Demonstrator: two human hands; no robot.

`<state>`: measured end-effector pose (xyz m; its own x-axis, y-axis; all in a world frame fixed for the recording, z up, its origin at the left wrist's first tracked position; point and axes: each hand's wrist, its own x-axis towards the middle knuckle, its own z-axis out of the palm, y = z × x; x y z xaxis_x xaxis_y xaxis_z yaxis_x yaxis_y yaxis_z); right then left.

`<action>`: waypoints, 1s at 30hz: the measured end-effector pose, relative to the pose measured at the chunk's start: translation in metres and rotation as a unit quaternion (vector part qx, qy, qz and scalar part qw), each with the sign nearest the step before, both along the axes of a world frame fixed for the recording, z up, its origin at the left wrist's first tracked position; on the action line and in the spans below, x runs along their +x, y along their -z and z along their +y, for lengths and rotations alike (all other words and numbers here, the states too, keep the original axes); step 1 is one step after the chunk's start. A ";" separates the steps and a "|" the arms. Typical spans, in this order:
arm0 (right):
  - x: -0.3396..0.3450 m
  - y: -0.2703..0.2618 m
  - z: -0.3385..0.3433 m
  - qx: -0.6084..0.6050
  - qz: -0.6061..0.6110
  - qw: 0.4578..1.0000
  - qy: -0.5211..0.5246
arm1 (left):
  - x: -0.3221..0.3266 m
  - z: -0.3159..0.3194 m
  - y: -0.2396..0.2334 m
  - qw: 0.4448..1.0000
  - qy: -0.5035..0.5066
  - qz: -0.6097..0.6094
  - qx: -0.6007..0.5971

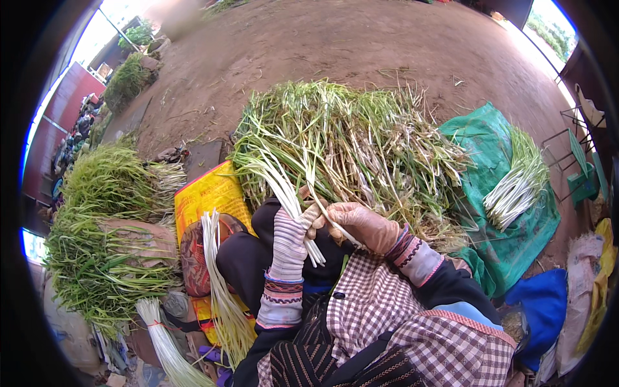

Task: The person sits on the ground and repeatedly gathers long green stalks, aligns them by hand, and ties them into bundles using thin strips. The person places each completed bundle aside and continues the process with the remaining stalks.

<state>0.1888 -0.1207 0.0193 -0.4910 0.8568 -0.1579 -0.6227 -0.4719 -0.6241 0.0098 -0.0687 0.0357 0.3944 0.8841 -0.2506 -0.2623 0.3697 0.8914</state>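
My left hand (296,234), in a striped knit glove with tan fingertips, grips a small bunch of long white-stemmed greens (281,188). Their white ends stick out below my fingers. My right hand (365,223), in a tan glove, pinches a single white stalk (314,186) near its lower end, right beside my left fingertips. This stalk slants up and left, its leafy top over the large heap of untrimmed greens (348,150) in front of my knees. Dry brown leaves are mixed into that heap. A checked garment (372,290) covers my lap.
Cleaned stalks (516,191) lie on a green sheet (483,140) to the right. Loose white stalks (213,271) rest by my left knee, over a yellow sack (213,188). A tied bundle (164,334) and leafy piles (106,184) are further left. Beyond is a dirt floor (309,43).
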 end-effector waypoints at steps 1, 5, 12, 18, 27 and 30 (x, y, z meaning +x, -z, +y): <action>-0.001 0.000 0.001 0.002 0.000 1.000 0.002 | 0.000 -0.001 0.000 1.000 0.001 0.011 0.002; 0.001 -0.004 0.001 0.007 0.003 1.000 0.012 | -0.001 -0.002 -0.003 0.999 0.003 0.027 0.021; 0.012 -0.028 -0.008 0.010 -0.081 0.992 0.091 | -0.021 -0.005 -0.028 0.985 -0.145 0.092 0.011; -0.012 -0.035 -0.017 0.032 -0.212 0.966 0.142 | -0.019 -0.017 -0.040 0.991 -0.104 0.076 0.029; -0.031 -0.013 -0.022 0.172 -0.429 0.858 0.224 | -0.012 -0.013 -0.025 0.994 -0.047 0.091 -0.038; -0.030 -0.007 -0.022 0.068 -0.348 0.908 0.225 | -0.010 -0.012 -0.019 0.995 -0.037 0.088 -0.037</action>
<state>0.1590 -0.1430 0.0262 0.0906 0.9808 -0.1727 -0.1662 -0.1561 -0.9737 0.0000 -0.0807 0.0552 0.2737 0.8850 -0.3765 -0.1330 0.4225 0.8965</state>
